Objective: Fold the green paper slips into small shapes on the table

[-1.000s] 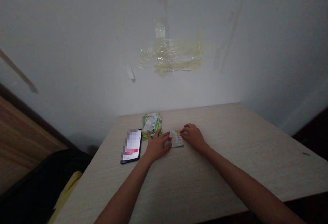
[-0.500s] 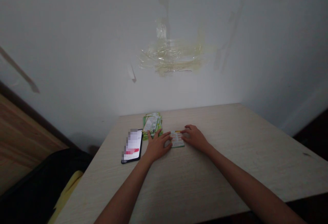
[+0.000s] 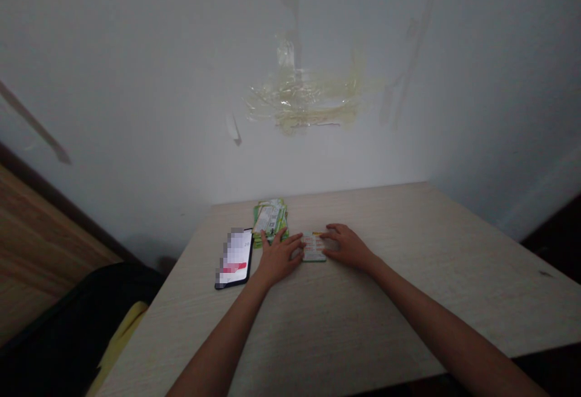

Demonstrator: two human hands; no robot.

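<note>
A small printed card (image 3: 313, 248) with a yellow mark on its top edge and a green lower edge lies flat on the table. Whether others lie beneath it I cannot tell. My left hand (image 3: 276, 258) is spread palm down, its thumb and forefinger at the card's left edge. Its other fingers reach over the near end of a loose pile of green and white cards (image 3: 271, 218). From the other side, my right hand (image 3: 349, 247) rests with parted fingers, their tips at the card's right edge.
A smartphone (image 3: 234, 259) with a lit screen lies left of my left hand. The pale wooden table (image 3: 408, 221) meets a wall (image 3: 190, 112) with old tape (image 3: 304, 103) on it. Dark and yellow cloth (image 3: 120, 339) is beyond the left edge, by a wooden panel (image 3: 27, 233).
My right hand has shifted very slightly, its fingers still by the card. The card sits a touch straighter. My left hand, the pile and the phone stay in place.
</note>
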